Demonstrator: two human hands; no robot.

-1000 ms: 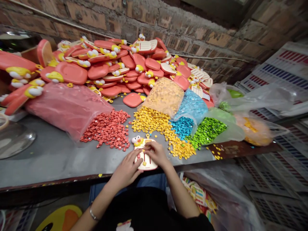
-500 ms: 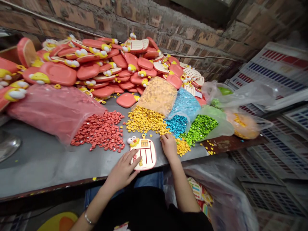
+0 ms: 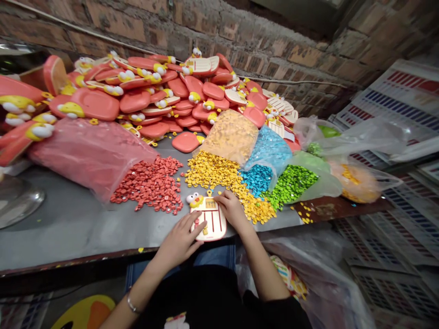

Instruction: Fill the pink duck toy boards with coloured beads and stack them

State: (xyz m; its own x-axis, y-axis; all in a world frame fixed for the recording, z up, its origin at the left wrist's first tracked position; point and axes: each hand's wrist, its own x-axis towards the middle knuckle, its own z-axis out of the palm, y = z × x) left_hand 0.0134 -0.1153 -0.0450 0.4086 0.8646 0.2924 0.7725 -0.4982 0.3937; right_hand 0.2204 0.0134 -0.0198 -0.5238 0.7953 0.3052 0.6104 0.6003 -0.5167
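Note:
A cream toy board (image 3: 211,223) with slots and a yellow duck head lies at the table's front edge. My left hand (image 3: 180,240) rests on its lower left side, fingers spread flat, holding it down. My right hand (image 3: 232,209) is at the board's top right corner, fingers pinched together on something I cannot make out, beside the pile of yellow beads (image 3: 222,178). Red beads (image 3: 152,185) lie to the left, blue beads (image 3: 258,176) and green beads (image 3: 291,183) to the right, each spilling from a plastic bag.
A big heap of red duck boards (image 3: 154,96) fills the back of the grey table (image 3: 68,224) against a brick wall. A metal bowl (image 3: 17,198) sits at the left. White crates (image 3: 394,105) and plastic bags stand at the right.
My right hand went from the board out to the yellow beads and has come back to the board's top right corner. My left hand has stayed on the board.

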